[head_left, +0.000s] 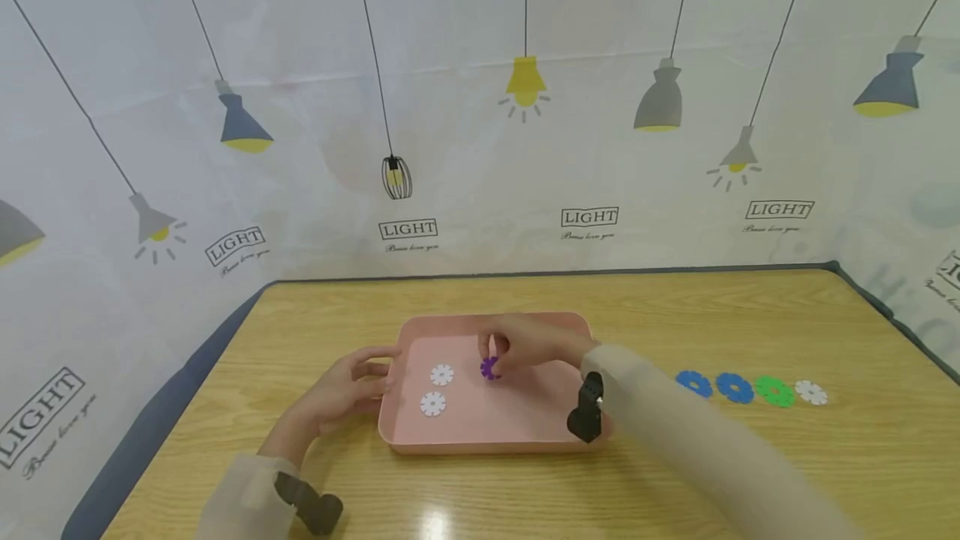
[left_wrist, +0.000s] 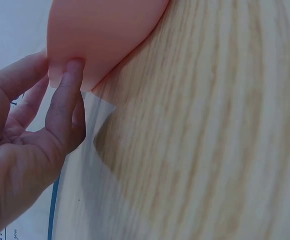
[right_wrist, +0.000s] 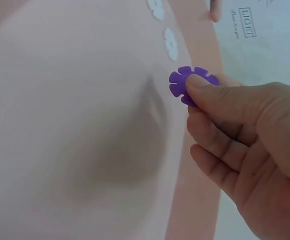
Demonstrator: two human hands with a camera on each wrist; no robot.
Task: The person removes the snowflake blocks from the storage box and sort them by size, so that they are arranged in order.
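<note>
My right hand (head_left: pixel 525 340) pinches a purple notched plastic disc (right_wrist: pixel 180 86) between thumb and fingers, above the floor of a pink tray (head_left: pixel 495 444). The disc looks like a flower-shaped interlocking piece. Inside the tray, to the left of it, two white notched discs (head_left: pixel 432 404) lie flat, one nearer than the other. At the tray's left end my left hand (head_left: pixel 341 390) holds the rim. In the left wrist view its thumb (left_wrist: pixel 67 95) lies against the tray's outer wall, while the other fingers reach the edge, their tips partly hidden.
On the wooden table (head_left: pixel 315 307), right of the tray, lies a row of notched discs: two blue ones (head_left: pixel 734 388), a green one (head_left: pixel 775 391) and a white one (head_left: pixel 811 392). My right forearm passes close in front of them. A lamp-printed cloth (head_left: pixel 480 248) stands behind the table.
</note>
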